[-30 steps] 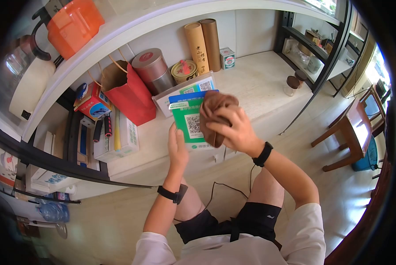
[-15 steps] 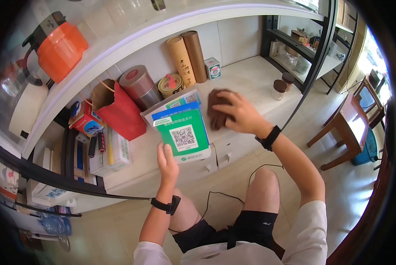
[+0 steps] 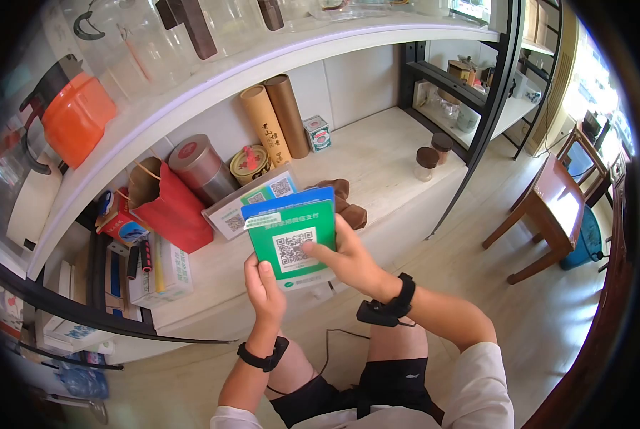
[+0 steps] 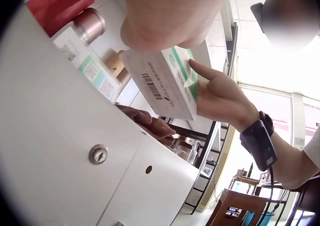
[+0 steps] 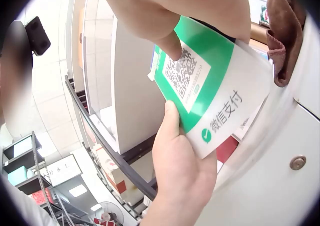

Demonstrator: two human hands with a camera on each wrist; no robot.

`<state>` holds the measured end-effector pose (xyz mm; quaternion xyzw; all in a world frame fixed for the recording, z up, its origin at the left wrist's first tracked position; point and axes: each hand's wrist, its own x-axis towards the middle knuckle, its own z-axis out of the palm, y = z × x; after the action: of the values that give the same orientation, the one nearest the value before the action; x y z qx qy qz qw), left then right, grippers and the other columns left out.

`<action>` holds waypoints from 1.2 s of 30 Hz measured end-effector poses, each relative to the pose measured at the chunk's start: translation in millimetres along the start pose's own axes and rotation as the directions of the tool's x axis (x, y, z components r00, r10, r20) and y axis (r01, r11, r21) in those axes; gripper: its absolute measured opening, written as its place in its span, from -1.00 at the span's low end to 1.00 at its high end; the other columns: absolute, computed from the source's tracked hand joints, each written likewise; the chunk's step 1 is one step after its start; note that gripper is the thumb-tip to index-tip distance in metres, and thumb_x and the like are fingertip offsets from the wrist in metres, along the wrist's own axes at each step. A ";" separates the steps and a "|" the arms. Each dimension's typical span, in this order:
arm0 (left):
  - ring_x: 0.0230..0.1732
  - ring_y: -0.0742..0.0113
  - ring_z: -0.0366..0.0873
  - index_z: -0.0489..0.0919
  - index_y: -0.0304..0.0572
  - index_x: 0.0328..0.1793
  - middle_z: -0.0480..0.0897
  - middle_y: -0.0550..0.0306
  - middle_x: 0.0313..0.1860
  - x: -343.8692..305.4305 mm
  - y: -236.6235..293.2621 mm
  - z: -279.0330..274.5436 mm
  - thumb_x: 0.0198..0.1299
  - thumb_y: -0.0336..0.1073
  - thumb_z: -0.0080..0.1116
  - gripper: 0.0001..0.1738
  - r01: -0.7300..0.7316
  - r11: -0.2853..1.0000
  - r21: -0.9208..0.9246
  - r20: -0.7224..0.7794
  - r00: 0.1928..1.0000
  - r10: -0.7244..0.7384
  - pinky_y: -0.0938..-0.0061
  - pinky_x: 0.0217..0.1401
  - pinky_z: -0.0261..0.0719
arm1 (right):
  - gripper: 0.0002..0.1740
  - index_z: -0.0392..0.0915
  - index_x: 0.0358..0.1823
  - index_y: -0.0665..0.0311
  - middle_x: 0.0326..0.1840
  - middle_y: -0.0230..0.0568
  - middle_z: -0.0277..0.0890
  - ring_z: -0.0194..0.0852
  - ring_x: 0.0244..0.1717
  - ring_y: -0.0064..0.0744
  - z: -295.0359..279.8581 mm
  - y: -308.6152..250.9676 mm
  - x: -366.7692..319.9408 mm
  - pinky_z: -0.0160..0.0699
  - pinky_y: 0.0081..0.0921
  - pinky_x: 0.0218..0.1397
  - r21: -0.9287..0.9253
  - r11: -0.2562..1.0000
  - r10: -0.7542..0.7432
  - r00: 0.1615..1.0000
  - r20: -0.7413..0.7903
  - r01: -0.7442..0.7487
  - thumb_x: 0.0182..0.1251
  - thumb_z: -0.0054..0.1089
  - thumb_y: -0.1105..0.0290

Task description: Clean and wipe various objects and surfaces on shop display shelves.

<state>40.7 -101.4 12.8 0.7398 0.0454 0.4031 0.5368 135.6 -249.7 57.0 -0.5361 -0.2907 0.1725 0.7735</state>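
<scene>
A green and white QR-code box (image 3: 295, 247) with a blue layer behind its top is held over the shelf's front edge. My left hand (image 3: 265, 292) grips its lower left corner, thumb on the front. From the right, my right hand (image 3: 355, 261) holds the other side, its thumb over the QR code. In the left wrist view the box's white bottom (image 4: 155, 86) shows a barcode. A crumpled brown cloth (image 3: 352, 207) lies on the shelf behind the box, touched by neither hand. A clear stand with QR cards (image 3: 252, 204) is just behind.
On the shelf (image 3: 377, 143) stand a red paper bag (image 3: 173, 207), a metal canister (image 3: 202, 168), two tall tubes (image 3: 288, 118), a small box (image 3: 317, 134) and brown-lidded jars (image 3: 426, 163). Glassware and an orange pot (image 3: 80, 118) sit on the upper shelf; a wooden chair (image 3: 548, 193) is at right.
My right hand has put the brown cloth down on the shelf, let it go and moved left to hold the box. The head view has shifted to the right.
</scene>
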 end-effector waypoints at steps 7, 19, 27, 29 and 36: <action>0.48 0.07 0.29 0.22 -0.45 0.53 0.37 -0.15 0.46 27.2 9.1 28.8 0.55 -0.04 -0.11 -0.34 -0.155 0.984 0.084 0.234 0.963 0.132 0.23 0.52 0.17 | -0.59 0.35 0.23 0.34 0.13 -0.21 0.57 0.53 0.08 -0.52 -53.6 -59.0 17.1 0.56 -0.50 0.17 0.022 0.990 -0.130 0.972 -0.195 0.137 0.42 0.24 0.52; 0.23 0.09 0.38 0.56 0.06 0.29 0.50 0.11 0.18 20.6 -19.5 51.3 0.11 0.08 0.37 -0.37 -0.454 0.639 0.621 0.509 0.853 0.112 0.17 0.28 0.33 | -0.61 0.40 0.20 0.39 0.09 -0.19 0.59 0.55 0.09 -0.46 -155.2 -50.0 133.5 0.46 -0.48 0.23 -0.158 0.980 -0.143 0.978 -0.151 0.119 0.42 0.22 0.46; 0.01 0.14 0.44 0.59 0.05 -0.13 0.50 0.18 -0.12 13.3 -32.5 45.9 0.01 -0.14 0.44 -0.67 -0.539 0.672 0.508 0.513 0.816 0.267 0.22 0.08 0.44 | -0.60 0.35 0.28 0.35 0.12 -0.19 0.58 0.56 0.10 -0.47 -77.4 -67.5 84.3 0.53 -0.47 0.21 -0.154 0.985 -0.060 0.995 0.083 0.072 0.46 0.14 0.54; 0.15 0.02 0.46 0.60 0.01 0.02 0.54 0.07 0.03 5.4 -37.9 47.1 0.12 -0.05 0.37 -0.61 -0.499 0.645 0.579 0.515 0.837 0.185 0.09 0.19 0.43 | -0.57 0.33 0.30 0.35 0.15 -0.20 0.55 0.52 0.13 -0.50 -31.3 -62.3 68.6 0.51 -0.49 0.22 -0.132 0.991 -0.005 0.974 0.224 0.035 0.45 0.17 0.54; -0.15 0.16 0.50 0.48 -0.03 -0.10 0.52 0.15 -0.13 0.1 -73.5 65.7 0.22 -0.19 0.18 -0.79 -0.308 0.766 0.564 0.254 0.947 0.194 0.23 -0.08 0.51 | -0.50 0.29 0.31 0.37 0.09 -0.21 0.48 0.37 0.14 -0.46 112.1 40.5 76.4 0.40 -0.47 0.24 -0.054 0.991 0.131 0.882 0.453 -0.119 0.45 0.24 0.42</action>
<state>110.1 -120.3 -54.6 0.9035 0.0212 0.3675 0.2194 125.1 -109.0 68.3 -0.5078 -0.4309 0.3394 0.6642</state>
